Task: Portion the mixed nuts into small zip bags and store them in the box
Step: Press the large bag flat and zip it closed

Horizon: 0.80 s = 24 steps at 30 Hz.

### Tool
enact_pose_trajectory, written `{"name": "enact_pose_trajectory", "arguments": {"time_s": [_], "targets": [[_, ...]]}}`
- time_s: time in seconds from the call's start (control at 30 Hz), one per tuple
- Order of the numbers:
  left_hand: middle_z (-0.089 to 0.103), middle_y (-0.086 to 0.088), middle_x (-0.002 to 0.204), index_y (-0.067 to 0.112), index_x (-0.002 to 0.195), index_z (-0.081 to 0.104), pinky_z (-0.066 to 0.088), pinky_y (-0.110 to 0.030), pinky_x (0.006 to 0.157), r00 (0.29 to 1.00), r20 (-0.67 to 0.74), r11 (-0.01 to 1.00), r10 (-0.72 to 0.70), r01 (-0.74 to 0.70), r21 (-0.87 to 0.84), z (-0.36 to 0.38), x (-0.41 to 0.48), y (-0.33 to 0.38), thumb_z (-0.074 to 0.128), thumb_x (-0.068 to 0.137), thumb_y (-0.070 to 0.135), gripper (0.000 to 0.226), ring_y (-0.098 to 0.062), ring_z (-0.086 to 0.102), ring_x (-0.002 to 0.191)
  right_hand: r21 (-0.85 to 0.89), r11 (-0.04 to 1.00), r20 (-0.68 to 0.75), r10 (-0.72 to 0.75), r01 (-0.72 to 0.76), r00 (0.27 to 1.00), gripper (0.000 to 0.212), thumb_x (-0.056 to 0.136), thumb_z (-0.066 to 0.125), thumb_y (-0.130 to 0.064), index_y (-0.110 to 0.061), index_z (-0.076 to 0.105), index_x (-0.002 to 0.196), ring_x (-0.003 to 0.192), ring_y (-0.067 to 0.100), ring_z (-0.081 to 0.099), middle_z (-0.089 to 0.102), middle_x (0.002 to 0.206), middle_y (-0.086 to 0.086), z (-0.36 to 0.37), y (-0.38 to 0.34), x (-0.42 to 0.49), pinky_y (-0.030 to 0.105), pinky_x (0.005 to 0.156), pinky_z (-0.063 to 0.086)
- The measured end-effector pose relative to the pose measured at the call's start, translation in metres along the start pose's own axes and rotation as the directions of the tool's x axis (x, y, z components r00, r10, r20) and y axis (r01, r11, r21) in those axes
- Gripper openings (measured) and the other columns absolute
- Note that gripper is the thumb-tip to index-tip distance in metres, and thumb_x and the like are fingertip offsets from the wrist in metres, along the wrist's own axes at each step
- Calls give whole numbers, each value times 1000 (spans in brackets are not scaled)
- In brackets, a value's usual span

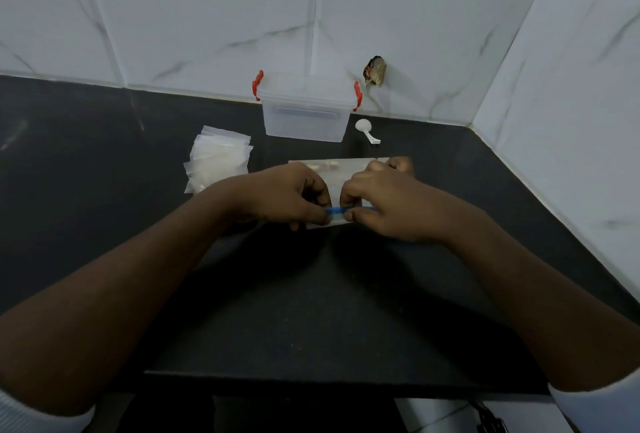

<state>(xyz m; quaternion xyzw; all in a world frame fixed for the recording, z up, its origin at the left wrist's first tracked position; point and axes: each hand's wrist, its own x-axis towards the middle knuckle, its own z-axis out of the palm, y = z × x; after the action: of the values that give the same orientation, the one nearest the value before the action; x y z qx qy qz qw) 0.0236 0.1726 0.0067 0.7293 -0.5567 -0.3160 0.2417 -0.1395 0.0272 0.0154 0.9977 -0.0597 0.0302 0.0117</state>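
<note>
Left grip (291, 195): fingers and thumb curled, pinching the blue zip strip (334, 211) of the big nut bag (337, 178).
Right grip (377, 200): the same, pinching the strip right beside the left grip, thumbs nearly touching.
Big nut bag: flat on the bench (311, 294), under and between both grips, far end poking out past the knuckles.
How it will handle: thin, soft, floppy plastic, likely slippery. Lumpy and a bit heavy where the nuts sit. Likely to sag and spill if lifted by one corner.
Where to hold: on the stiffer zip strip, one grip on each side. Bottom best kept low.
Small zip bags (218, 159): in a pile off to the left of the left grip, a little farther away. Very light, likely to slide and stick together.
Box (304, 114): well beyond both grips, by the wall (207, 17), lid on, red clips (257, 84) at both ends.
Scoop (367, 131): white, beyond the right grip, just right of the box.
Hard to see: most of the big bag hidden under both grips. Only a few pale nuts (322, 166) showing at the far edge. Cannot tell if the zip is open or closed, or how full the bag is. Box sides cloudy, inside unclear. Small dark thing (375, 70) on the wall too blurry to name.
</note>
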Motion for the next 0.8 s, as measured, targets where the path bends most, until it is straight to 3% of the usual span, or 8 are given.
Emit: {"name": "enact_pose_trajectory", "arguments": {"time_s": [0.3, 0.43, 0.53, 0.67, 0.8], "targets": [[70, 0, 90, 18, 95, 69, 56, -18, 64, 997, -74, 1000, -6, 7, 15, 9, 3, -1, 65, 98, 25, 9, -15, 66, 76, -74, 997, 36, -17, 20, 999, 7, 109, 41, -38, -36, 48, 109, 115, 13, 44, 54, 114, -12, 9, 7, 4, 43, 110, 19], [71, -3, 90, 18, 96, 68, 56, -19, 63, 997, -74, 999, -28, 32, 43, 9, 5, -1, 65, 98, 30, 12, -15, 67, 73, -122, 992, 37, -8, 13, 999, 21, 110, 37, -37, -30, 53, 121, 114, 13, 43, 53, 118, -9, 14, 19, -3, 43, 111, 21], [68, 4, 86, 21, 92, 65, 51, -17, 61, 998, -66, 994, -10, 17, 111, 5, 3, 3, 64, 98, 31, 12, -6, 63, 70, -99, 995, 6, 6, -6, 1000, 21, 109, 41, -37, -30, 56, 121, 115, 12, 43, 55, 117, -12, 14, 31, -7, 43, 109, 20], [63, 9, 104, 27, 89, 59, 49, -18, 82, 999, -45, 972, 26, -15, 236, 2, 0, 5, 63, 99, 32, 11, -7, 63, 97, -79, 996, -14, 45, -46, 999, 18, 107, 46, -40, -32, 59, 115, 115, 10, 43, 55, 115, -14, 15, 48, -17, 43, 108, 20], [61, 10, 104, 26, 88, 58, 47, -16, 77, 998, -47, 948, 36, -19, 318, 1, -1, 3, 63, 98, 33, 14, -7, 61, 97, -73, 995, -44, 70, -73, 997, 16, 105, 51, -39, -31, 62, 112, 111, 10, 44, 55, 111, -16, 16, 61, -25, 42, 103, 21]]}}
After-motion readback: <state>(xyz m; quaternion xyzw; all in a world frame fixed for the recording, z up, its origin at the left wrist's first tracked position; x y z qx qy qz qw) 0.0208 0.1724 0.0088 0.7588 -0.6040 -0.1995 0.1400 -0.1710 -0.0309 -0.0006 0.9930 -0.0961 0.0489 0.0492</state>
